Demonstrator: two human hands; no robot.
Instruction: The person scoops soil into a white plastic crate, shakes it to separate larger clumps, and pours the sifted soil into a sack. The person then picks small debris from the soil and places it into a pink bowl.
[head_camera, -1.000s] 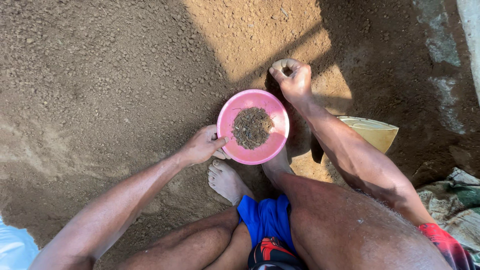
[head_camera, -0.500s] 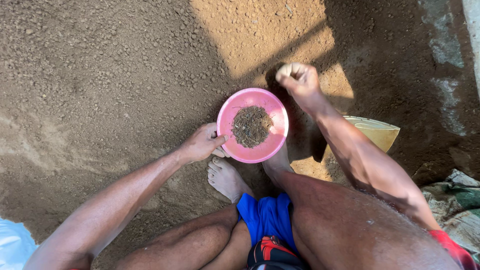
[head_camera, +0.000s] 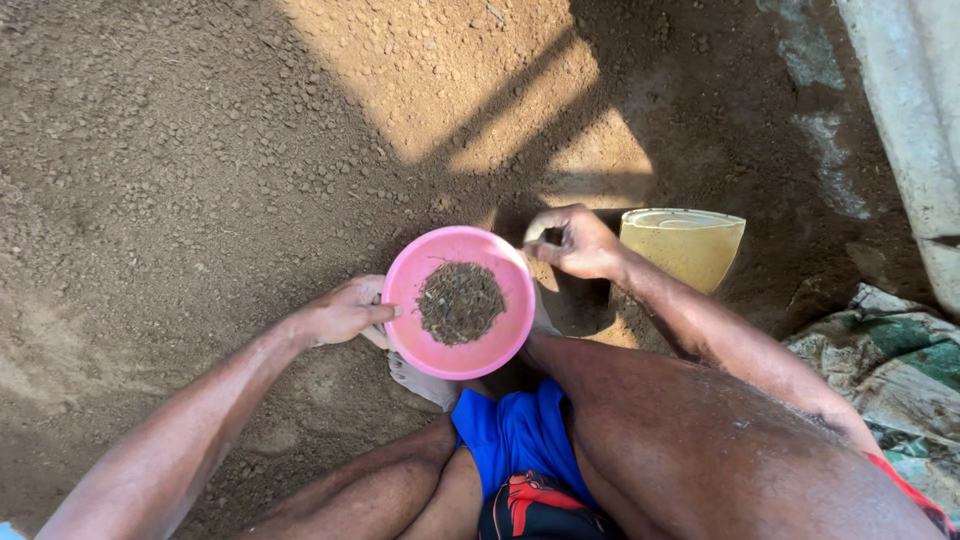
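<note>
Left hand (head_camera: 345, 312) fingers grip pink bowl (head_camera: 460, 358) rim; dark grit (head_camera: 459, 301) inside. Right hand (head_camera: 577, 243) fingers pinched closed just beside bowl rim, near yellow container (head_camera: 690, 250).

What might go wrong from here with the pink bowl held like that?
The left hand grips the pink bowl by one rim only, so it may tip and spill the dark granular pile. The right hand pinches beside the far rim; whatever it drops may miss and land on the dirt ground.

left hand (head_camera: 345, 312) — grips pink bowl (head_camera: 505, 345) | right hand (head_camera: 578, 243) — fist beside rim
</note>
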